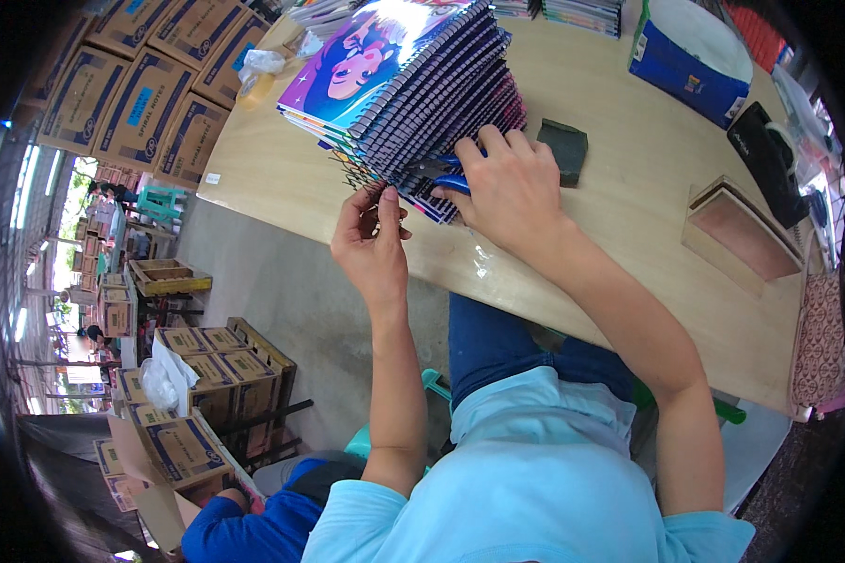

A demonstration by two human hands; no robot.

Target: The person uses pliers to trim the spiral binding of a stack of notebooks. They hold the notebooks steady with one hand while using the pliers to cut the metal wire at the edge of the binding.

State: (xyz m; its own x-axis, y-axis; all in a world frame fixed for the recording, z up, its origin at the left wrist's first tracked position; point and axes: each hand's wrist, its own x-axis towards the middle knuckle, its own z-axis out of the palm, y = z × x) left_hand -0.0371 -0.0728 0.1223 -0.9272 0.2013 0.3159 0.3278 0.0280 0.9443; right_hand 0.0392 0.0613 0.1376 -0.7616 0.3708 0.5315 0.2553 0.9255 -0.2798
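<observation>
Gripping pliers [453, 183] in R hand [512, 180], w/ fingers curled round blue handles, nose right by the coils [422, 94]; can't tell if biting. Holding L hand [373, 233] at loose wire ends [354, 173], w/ thumb & fingers nearly together; can't tell if pinching one. Working on notebooks [343, 70], in a leaning pile by the table's [629, 188] near edge, just L of a dark block [562, 153]. Prob. bound already, judging by coils along spines. Prob. not yet tidy at near-L corner, w/ wire ends sticking out. Can't count the rest, w/ hands hiding part of pile.
</observation>
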